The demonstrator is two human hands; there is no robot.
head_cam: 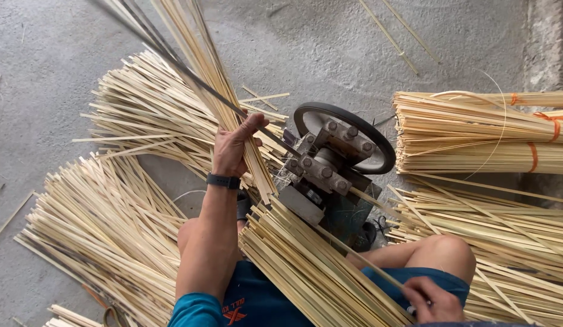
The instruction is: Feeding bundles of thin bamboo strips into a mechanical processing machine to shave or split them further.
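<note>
Head view looks down on the left hand [233, 148], closed around a fan of long pale bamboo strips [202, 66] that rise up and away from its fingers toward the top of the frame, with the thumb stretched across them. A black band [223, 180] circles the wrist just below. Right of that hand, very near the thumb, one thin strip runs into a small grey-green metal machine with bolted blocks [324, 166] and a black-rimmed wheel [372, 142] behind it. Under the left forearm and across the person's lap lies a thick sheaf of cut bamboo slats [311, 266], slanting from the machine down to the lower edge.

The right hand [433, 300] sits at the bottom, beside the bare knee, fingers curled shut on a single thin bamboo strip [366, 266] that leads up toward the machine.

Farther left of the left hand, loose heaps of pale slats [105, 224] spread over the grey concrete floor [45, 72], and another heap [148, 109] lies just behind the hand. Well to the right of the machine, neat bundles tied with orange bands [475, 133] are stacked, with more loose slats [505, 242] below them.
</note>
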